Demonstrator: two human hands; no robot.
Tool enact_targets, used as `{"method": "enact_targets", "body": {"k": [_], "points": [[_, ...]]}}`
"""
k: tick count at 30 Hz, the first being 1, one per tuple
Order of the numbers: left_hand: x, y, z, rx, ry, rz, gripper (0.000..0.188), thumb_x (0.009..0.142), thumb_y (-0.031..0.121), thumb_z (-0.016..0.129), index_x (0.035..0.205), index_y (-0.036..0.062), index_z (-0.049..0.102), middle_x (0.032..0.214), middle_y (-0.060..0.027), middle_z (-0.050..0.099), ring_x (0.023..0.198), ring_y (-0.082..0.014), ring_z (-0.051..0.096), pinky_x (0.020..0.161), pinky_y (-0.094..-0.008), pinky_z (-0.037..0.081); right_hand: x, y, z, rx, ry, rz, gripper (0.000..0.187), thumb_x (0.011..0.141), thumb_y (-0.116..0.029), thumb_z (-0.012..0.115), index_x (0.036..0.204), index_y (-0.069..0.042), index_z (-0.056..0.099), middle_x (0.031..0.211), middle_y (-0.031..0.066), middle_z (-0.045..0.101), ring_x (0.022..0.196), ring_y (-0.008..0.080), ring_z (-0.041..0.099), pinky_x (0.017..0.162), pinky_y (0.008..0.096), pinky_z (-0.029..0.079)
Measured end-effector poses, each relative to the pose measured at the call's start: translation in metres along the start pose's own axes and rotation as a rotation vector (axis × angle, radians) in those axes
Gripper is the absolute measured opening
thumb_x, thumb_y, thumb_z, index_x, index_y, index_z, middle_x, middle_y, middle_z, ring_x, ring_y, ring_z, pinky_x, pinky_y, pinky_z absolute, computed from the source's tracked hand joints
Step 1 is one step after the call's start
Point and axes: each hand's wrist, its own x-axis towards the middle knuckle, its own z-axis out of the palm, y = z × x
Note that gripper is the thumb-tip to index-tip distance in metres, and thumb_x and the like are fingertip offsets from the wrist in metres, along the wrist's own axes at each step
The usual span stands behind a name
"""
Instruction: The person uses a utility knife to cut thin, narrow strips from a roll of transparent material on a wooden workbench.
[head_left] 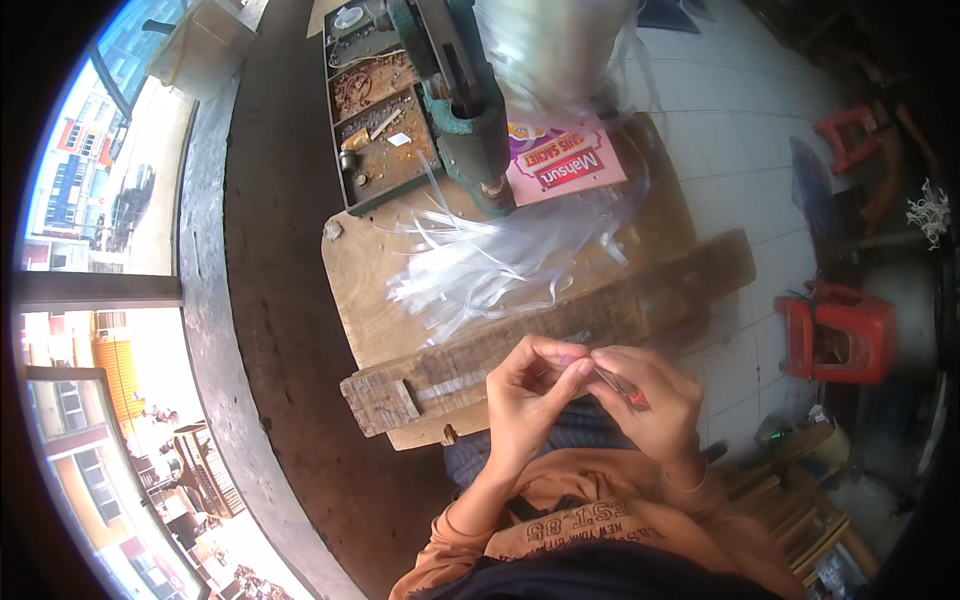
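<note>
My left hand [527, 405] and my right hand [660, 408] meet in front of my body, above the near edge of the workbench. The left one is closed in a pinch, with a tiny pinkish-purple piece [568, 360] at its fingertips. Its kind is too small to make out. In my right hand's closed fingers lies a thin metal tool with a red end [636, 398], its tip mostly hidden. Just beyond both hands, a worn wooden plank [520, 345] lies across the board. A loose heap of clear plastic strips [480, 265] spreads behind the plank.
A green cast-metal hand press [470, 130] stands at the back, beside a compartmented tray [345, 190] of small metal parts. Pink printed cardboard [570, 170] and a clear plastic bundle [560, 50] sit to its right. Red stools [845, 335] stand on the tiled floor at right.
</note>
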Motion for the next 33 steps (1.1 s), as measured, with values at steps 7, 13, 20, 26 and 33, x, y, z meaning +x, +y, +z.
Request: {"method": "enact_targets", "body": {"k": [7, 13, 20, 26, 33], "points": [[0.015, -0.009, -0.005, -0.367, -0.015, -0.238, 0.016, 0.090, 0.012, 0.059, 0.101, 0.0001, 0.059, 0.088, -0.0033, 0.062, 0.077, -0.0064, 0.059, 0.074, -0.0198, 0.050, 0.009, 0.002, 0.009, -0.058, 0.078, -0.024, 0.033, 0.067, 0.009, 0.067, 0.098, -0.001, 0.064, 0.087, 0.0116, 0.066, 0.074, 0.0251, 0.066, 0.061, 0.0314, 0.053], [0.016, -0.008, -0.004, -0.470, -0.013, -0.305, 0.015, 0.091, 0.014, 0.057, 0.100, 0.0017, 0.058, 0.089, -0.0023, 0.062, 0.079, -0.0065, 0.060, 0.073, -0.0188, 0.051, 0.015, 0.003, 0.005, -0.029, 0.034, 0.032, 0.031, 0.069, 0.008, 0.066, 0.098, -0.001, 0.064, 0.086, 0.0120, 0.065, 0.073, 0.0255, 0.066, 0.060, 0.0320, 0.052], [0.015, -0.011, -0.003, -0.338, 0.061, -0.272, 0.013, 0.090, 0.011, 0.059, 0.098, 0.0017, 0.059, 0.090, -0.0031, 0.061, 0.080, -0.0080, 0.060, 0.073, -0.0202, 0.050, 0.014, 0.008, 0.004, -0.072, -0.018, 0.034, 0.033, 0.068, 0.007, 0.066, 0.100, -0.001, 0.063, 0.085, 0.0119, 0.064, 0.072, 0.0266, 0.065, 0.059, 0.0323, 0.052], [0.011, -0.006, -0.010, 0.061, 0.128, -0.006, 0.015, 0.089, 0.002, 0.057, 0.103, -0.0026, 0.057, 0.095, -0.0072, 0.063, 0.080, -0.0119, 0.062, 0.074, -0.0228, 0.050, 0.017, 0.014, 0.007, -0.142, -0.137, 0.022, 0.034, 0.068, 0.006, 0.064, 0.101, 0.000, 0.058, 0.083, 0.0100, 0.060, 0.068, 0.0255, 0.064, 0.057, 0.0346, 0.051], [0.015, 0.053, -0.118, 1.688, 0.631, 0.813, 0.014, 0.079, 0.002, 0.066, 0.093, 0.0051, 0.064, 0.083, -0.0030, 0.065, 0.075, -0.0206, 0.060, 0.082, -0.0317, 0.044, 0.019, 0.046, 0.004, -0.530, 0.101, 0.080, 0.028, 0.075, 0.004, 0.061, 0.101, -0.001, 0.056, 0.084, 0.0097, 0.058, 0.071, 0.0267, 0.063, 0.058, 0.0340, 0.050]]}}
